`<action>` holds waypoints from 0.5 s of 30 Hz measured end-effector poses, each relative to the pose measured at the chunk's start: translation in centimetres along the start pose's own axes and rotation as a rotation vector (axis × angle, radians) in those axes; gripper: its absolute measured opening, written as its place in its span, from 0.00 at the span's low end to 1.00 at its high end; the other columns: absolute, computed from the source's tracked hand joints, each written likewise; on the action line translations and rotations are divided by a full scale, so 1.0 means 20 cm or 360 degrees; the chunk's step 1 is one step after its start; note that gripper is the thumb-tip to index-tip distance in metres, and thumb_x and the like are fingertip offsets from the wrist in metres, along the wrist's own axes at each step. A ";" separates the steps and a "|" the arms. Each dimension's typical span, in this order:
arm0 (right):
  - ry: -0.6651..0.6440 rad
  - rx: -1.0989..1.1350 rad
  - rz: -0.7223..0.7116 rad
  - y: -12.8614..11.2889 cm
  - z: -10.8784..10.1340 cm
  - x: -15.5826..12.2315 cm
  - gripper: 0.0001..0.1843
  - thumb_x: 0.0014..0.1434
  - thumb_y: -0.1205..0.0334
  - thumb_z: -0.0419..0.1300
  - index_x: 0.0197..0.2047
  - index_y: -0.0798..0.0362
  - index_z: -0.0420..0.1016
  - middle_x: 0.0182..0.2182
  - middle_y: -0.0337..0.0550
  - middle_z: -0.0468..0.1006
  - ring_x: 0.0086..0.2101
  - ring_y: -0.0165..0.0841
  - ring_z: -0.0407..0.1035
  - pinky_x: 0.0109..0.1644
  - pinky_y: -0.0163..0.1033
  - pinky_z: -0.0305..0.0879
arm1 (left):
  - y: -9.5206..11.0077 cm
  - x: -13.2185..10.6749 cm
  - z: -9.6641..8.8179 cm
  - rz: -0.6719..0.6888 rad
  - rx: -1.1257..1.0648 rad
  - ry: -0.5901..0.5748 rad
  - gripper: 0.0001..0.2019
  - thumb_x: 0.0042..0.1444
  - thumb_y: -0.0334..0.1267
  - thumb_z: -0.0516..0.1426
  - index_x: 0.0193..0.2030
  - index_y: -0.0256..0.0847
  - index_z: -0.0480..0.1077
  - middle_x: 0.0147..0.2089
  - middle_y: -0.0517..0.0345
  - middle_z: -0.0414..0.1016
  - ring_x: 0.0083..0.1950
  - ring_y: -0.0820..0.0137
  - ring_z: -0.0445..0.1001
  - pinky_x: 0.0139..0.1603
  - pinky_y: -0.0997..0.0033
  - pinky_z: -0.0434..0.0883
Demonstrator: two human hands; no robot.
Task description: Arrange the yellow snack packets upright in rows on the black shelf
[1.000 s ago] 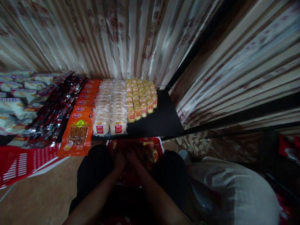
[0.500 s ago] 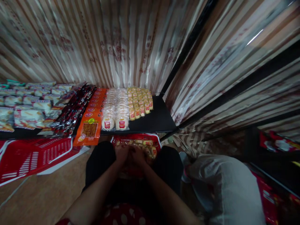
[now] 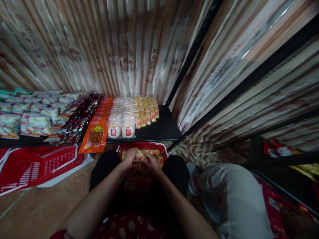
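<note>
Between my knees sits a red plastic basket (image 3: 164,149) with small yellow-wrapped snack packs (image 3: 156,152) inside. Over it, my left hand (image 3: 130,157) and my right hand (image 3: 151,162) come together, fingers closed around a yellow-wrapped snack pack (image 3: 139,154). The fingers partly cover this pack. Ahead, on a black shelf (image 3: 159,131), similar yellow packs (image 3: 147,111) stand in neat rows at the right end. Beside them lie rows of clear-wrapped white round cakes (image 3: 128,130).
Left of the cakes are an orange snack bag (image 3: 96,136), dark shiny packets (image 3: 79,122) and white packaged snacks (image 3: 35,124). Another red basket (image 3: 50,162) stands below left. A person in light trousers (image 3: 234,196) is close on my right. A black post (image 3: 191,54) rises at the shelf's corner.
My hands have lifted slightly, and a yellow-wrapped pack now shows between them. The view has shifted slightly to the right.
</note>
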State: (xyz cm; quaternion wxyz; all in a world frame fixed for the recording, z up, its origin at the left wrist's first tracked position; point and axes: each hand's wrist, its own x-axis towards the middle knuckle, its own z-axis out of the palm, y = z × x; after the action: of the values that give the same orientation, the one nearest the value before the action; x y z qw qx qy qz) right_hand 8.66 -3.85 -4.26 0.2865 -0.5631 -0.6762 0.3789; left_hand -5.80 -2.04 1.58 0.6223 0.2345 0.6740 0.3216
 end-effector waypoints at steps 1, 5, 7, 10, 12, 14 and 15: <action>0.0023 0.0061 0.0019 -0.01 -0.02 0.00 0.19 0.52 0.59 0.57 0.48 0.45 0.71 0.41 0.39 0.78 0.41 0.35 0.71 0.46 0.41 0.67 | 0.02 -0.01 0.01 0.0031 -0.0027 -0.0022 0.08 0.57 0.38 0.50 0.34 0.37 0.67 0.23 0.62 0.68 0.19 0.78 0.65 0.21 0.77 0.66; 0.0104 0.0245 0.0068 -0.04 -0.08 0.02 0.17 0.53 0.58 0.56 0.48 0.45 0.70 0.35 0.37 0.78 0.34 0.32 0.73 0.39 0.37 0.69 | 0.09 -0.04 0.06 0.0178 -0.0105 -0.0146 0.06 0.53 0.34 0.51 0.33 0.36 0.68 0.25 0.61 0.70 0.21 0.79 0.66 0.22 0.79 0.66; 0.0163 0.0284 0.0059 -0.05 -0.12 0.04 0.16 0.53 0.58 0.56 0.47 0.46 0.70 0.33 0.37 0.78 0.32 0.31 0.72 0.37 0.36 0.69 | 0.12 -0.05 0.09 0.0265 -0.0118 -0.0204 0.05 0.50 0.30 0.53 0.34 0.35 0.68 0.26 0.60 0.71 0.22 0.79 0.67 0.24 0.80 0.66; 0.0271 0.0295 0.0001 -0.08 -0.17 0.07 0.15 0.54 0.57 0.55 0.46 0.45 0.71 0.31 0.37 0.78 0.30 0.31 0.72 0.34 0.35 0.69 | 0.14 -0.04 0.14 0.0518 -0.0050 -0.0258 0.08 0.47 0.28 0.55 0.36 0.36 0.69 0.27 0.61 0.71 0.25 0.79 0.68 0.26 0.81 0.66; 0.0348 0.0284 -0.0055 -0.10 -0.21 0.09 0.15 0.55 0.56 0.55 0.46 0.45 0.71 0.31 0.37 0.78 0.29 0.31 0.72 0.32 0.35 0.69 | 0.16 -0.01 0.18 0.0702 0.0081 -0.0230 0.08 0.48 0.30 0.55 0.37 0.37 0.69 0.27 0.62 0.70 0.25 0.78 0.68 0.25 0.81 0.65; 0.0389 0.0249 -0.0085 -0.12 -0.25 0.11 0.15 0.56 0.56 0.53 0.47 0.46 0.70 0.32 0.38 0.78 0.30 0.32 0.72 0.33 0.36 0.69 | 0.18 0.03 0.22 0.0823 0.0252 -0.0159 0.07 0.49 0.32 0.55 0.37 0.38 0.69 0.27 0.63 0.69 0.25 0.78 0.67 0.25 0.80 0.65; 0.0405 0.0207 -0.0091 -0.13 -0.27 0.12 0.15 0.57 0.56 0.52 0.48 0.46 0.70 0.34 0.39 0.78 0.31 0.32 0.72 0.35 0.36 0.69 | 0.19 0.05 0.24 0.0873 0.0337 -0.0117 0.07 0.50 0.33 0.54 0.37 0.38 0.69 0.27 0.63 0.69 0.26 0.77 0.67 0.26 0.79 0.65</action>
State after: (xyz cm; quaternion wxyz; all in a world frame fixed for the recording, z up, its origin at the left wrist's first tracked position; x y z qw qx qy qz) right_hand 11.19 -0.69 0.82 0.4163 -0.5674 -0.6242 0.3392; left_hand -1.39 1.94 3.59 0.5084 0.4829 0.5922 0.3970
